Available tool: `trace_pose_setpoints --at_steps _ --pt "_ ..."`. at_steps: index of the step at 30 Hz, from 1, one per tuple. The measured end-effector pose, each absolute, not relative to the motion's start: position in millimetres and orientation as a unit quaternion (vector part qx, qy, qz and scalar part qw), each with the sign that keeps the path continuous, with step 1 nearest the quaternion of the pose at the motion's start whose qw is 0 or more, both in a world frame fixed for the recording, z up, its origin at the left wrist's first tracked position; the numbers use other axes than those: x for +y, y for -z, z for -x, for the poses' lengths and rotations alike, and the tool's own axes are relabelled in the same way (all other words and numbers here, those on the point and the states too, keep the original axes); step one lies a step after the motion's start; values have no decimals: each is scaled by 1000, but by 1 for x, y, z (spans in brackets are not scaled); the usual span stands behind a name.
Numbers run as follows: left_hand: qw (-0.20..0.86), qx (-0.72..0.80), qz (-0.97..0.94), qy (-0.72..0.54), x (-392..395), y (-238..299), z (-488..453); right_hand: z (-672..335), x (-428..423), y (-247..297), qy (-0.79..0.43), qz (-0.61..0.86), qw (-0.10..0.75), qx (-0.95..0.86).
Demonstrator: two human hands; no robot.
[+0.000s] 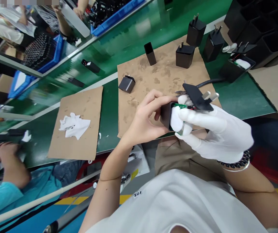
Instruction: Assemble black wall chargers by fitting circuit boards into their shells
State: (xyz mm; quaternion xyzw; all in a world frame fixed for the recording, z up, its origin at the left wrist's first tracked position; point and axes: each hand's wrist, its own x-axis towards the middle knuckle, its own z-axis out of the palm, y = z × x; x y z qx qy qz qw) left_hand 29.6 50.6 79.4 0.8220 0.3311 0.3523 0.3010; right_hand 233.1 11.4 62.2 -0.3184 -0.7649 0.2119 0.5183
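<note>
My bare left hand (145, 121) curls round a black charger housing (165, 114), thumb and fingers closed on it. My right hand (214, 131), in a white glove, grips the green circuit board (179, 105) sticking out of that housing, together with the black plug cover (197, 97) and its metal prongs. Both hands are held just above the near edge of a brown cardboard sheet (160, 74). On that sheet lie one black charger on its side (126, 84), an upright black housing (150, 53) and a charger with prongs up (184, 55).
Two more black chargers (195, 31) stand at the back right beside a black tray (236, 66) of parts and stacked black trays (262, 29). A second cardboard sheet (80, 129) holds a crumpled white cloth (73, 125). Another person's hands (0, 158) work at the left. Blue bins (119, 14) lie beyond.
</note>
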Motion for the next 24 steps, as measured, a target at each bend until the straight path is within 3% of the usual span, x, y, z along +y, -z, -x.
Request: trace_pose_setpoints --at_steps 8,12,14,20,24 --pt "363 434 -742 -360 53 -34 -23 -228 17 -46 -275 416 401 -769" --pt "402 471 -692 -370 50 -14 -15 -239 26 -48 -262 460 483 -697" --pt "443 459 -684 -354 50 -13 -10 -244 38 -50 -276 451 479 -701" --pt "648 291 -641 -290 49 -26 0 -243 68 -49 -582 355 328 -654" --pt "591 357 -637 -341 37 -34 -4 -233 62 -48 -566 420 374 -603"
